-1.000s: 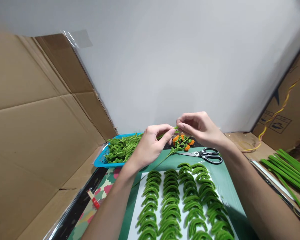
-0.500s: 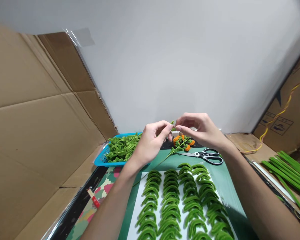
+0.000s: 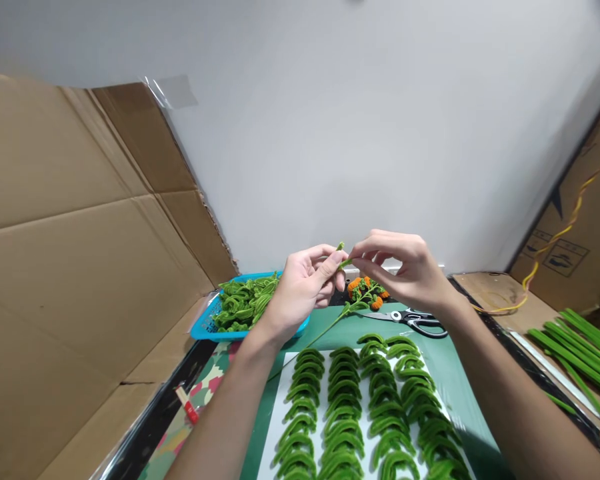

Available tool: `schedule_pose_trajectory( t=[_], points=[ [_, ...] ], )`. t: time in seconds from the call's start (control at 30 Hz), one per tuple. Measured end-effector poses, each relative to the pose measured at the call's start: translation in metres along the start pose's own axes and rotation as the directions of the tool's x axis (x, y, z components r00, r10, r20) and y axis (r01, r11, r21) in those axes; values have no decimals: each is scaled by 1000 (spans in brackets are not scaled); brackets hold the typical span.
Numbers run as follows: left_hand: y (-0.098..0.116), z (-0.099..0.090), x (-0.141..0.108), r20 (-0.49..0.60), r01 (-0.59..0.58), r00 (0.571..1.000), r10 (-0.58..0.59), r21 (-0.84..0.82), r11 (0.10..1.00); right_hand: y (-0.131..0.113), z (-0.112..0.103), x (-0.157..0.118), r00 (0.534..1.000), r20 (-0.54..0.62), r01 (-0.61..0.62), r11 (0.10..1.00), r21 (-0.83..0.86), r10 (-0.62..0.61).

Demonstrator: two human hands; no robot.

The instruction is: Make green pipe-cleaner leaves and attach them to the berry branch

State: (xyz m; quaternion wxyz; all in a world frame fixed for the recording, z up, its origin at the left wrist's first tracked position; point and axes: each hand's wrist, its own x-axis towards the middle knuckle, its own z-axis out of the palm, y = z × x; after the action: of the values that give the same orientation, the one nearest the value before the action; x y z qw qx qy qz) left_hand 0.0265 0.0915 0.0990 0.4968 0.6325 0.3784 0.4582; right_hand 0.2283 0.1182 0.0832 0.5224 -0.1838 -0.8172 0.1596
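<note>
Small fuzzy green piece (image 3: 345,264) is up between both hands. Left hand (image 3: 304,287) pinches it thumb-to-finger, likely steadying it; right hand (image 3: 403,267) pinches its other end, fingertips together. Nearer: 4 columns of curved green strips (image 3: 344,400) on white sheet (image 3: 276,415), seemingly laid out for order. Blue basket (image 3: 199,328) holds jumbled green pieces (image 3: 247,301).

No word or number is readable from here. The cardboard (image 3: 587,220) beyond the worktop's (image 3: 193,365) far right corner bears a dark, framed handling pictogram (image 3: 566,257), with another sign (image 3: 536,244), too small to tell, just beside it.
</note>
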Motion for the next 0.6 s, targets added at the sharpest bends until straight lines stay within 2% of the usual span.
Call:
schedule_pose_trajectory(
  t=[0.13,0.3,0.43,0.6],
  points=[
    [2,4,-3,-17,28,999,-29,-48,998,1,2,0,996,-33,76,996,-42,-77],
    [0,3,-3,-10,28,1000,-29,-38,999,5,5,-1,996,-47,69,990,-122,-75],
    [-3,1,-1,-36,-10,999,13,81,997,10,7,-2,996,-56,54,969,-243,-69],
    [-7,-1,-1,-90,-137,981,170,289,948,12,8,-2,996,-60,48,945,-322,-71]
  ],
)
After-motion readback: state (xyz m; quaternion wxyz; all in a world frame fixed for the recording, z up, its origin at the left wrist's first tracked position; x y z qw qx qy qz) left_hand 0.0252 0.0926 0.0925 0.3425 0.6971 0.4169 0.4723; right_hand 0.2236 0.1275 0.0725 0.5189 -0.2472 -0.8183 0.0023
